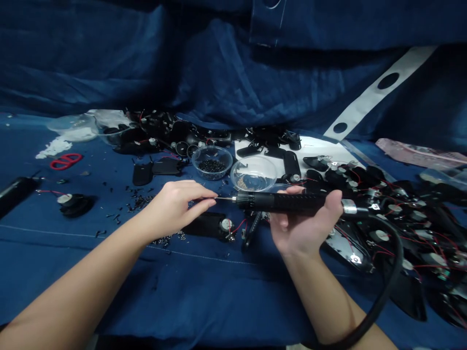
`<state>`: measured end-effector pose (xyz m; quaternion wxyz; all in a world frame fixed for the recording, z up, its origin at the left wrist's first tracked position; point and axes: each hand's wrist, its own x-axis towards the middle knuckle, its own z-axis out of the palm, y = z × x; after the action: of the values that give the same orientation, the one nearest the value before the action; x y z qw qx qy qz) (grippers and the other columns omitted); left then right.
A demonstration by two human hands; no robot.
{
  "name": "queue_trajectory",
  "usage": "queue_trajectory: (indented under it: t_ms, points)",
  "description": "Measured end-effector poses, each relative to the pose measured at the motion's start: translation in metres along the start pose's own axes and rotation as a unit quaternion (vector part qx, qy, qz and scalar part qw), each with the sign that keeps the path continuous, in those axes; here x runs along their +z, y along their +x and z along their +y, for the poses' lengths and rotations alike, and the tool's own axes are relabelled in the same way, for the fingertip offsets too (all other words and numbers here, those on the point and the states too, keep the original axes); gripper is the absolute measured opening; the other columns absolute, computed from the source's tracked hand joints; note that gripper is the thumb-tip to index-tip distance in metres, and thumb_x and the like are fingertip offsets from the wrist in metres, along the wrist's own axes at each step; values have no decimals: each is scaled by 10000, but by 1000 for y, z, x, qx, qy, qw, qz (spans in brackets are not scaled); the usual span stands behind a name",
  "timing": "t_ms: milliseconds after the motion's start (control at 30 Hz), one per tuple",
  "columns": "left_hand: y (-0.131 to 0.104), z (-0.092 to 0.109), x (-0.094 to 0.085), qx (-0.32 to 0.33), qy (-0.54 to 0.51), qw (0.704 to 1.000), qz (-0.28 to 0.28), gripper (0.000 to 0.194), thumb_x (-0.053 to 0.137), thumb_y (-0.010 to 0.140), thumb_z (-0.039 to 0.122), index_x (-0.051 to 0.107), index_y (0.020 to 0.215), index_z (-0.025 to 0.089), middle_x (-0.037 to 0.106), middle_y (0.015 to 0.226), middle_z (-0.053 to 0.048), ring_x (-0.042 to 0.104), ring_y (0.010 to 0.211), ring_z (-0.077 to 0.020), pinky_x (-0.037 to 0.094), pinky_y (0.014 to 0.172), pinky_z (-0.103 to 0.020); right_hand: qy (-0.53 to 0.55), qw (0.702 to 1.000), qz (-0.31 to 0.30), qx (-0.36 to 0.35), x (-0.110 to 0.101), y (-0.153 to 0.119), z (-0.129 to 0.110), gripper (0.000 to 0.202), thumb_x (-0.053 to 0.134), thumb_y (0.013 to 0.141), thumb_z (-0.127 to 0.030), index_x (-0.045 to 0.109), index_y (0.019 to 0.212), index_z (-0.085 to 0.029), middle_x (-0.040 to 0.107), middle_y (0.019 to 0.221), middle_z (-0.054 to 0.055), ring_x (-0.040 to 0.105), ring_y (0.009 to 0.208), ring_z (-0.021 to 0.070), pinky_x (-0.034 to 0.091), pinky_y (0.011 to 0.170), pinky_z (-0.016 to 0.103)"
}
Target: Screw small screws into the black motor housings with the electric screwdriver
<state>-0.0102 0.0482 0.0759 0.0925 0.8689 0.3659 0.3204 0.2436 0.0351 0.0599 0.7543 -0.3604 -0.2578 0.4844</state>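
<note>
My right hand holds a black corded electric screwdriver level, its bit pointing left. With thumb and fingers pinched at the bit's tip is my left hand; anything tiny between those fingertips is too small to make out. Below the bit, a black housing lies on the blue cloth, with a round white component and red wire at its right end. Just behind the screwdriver stand a clear bowl of black screws and another clear bowl with small pale metal pieces.
Wired black parts crowd the right side, and more dark parts lie along the back. Loose black screws are scattered near my left wrist. Red-handled scissors and a black cylindrical tool lie at left.
</note>
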Motion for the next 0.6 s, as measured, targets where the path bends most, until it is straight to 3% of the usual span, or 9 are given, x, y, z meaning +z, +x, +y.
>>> queue_trajectory:
  t_ms: [167,267,400,500,600]
  points:
    - [-4,-2,1,37,-13,998,-46,222,576,1048,275,778,991,202,797,903,-33,722,815,-169,576,800,-309,-33,994,-68,-77,-4,-7,1,621,540,802,-819,719,770,-225,682,607,34,414,278,115,238,256,273]
    - [-8,-2,6,43,3,993,-105,227,561,1045,251,775,994,194,772,884,-46,699,828,-183,560,794,-318,-94,975,-131,-150,0,-10,-7,583,562,835,-781,761,839,-233,706,641,39,543,390,148,346,304,264]
    - [-8,2,20,30,14,989,-143,209,592,1025,250,787,967,203,750,929,-54,680,870,-193,547,804,-323,-212,928,-220,-213,28,-9,-27,425,678,869,-647,787,866,-237,712,693,42,665,651,180,555,608,313]
    - [-4,6,27,18,35,989,-145,188,654,982,243,775,846,195,725,932,-54,666,877,-206,533,816,-345,-288,882,-318,-194,58,-6,-37,299,754,863,-537,775,827,-241,701,720,20,645,681,168,561,685,327]
    - [-1,10,31,6,52,987,-152,192,691,948,224,746,772,172,725,929,-62,673,906,-225,531,826,-362,-321,863,-341,-190,78,-4,-36,240,806,834,-484,754,813,-251,716,792,5,656,740,166,561,742,335]
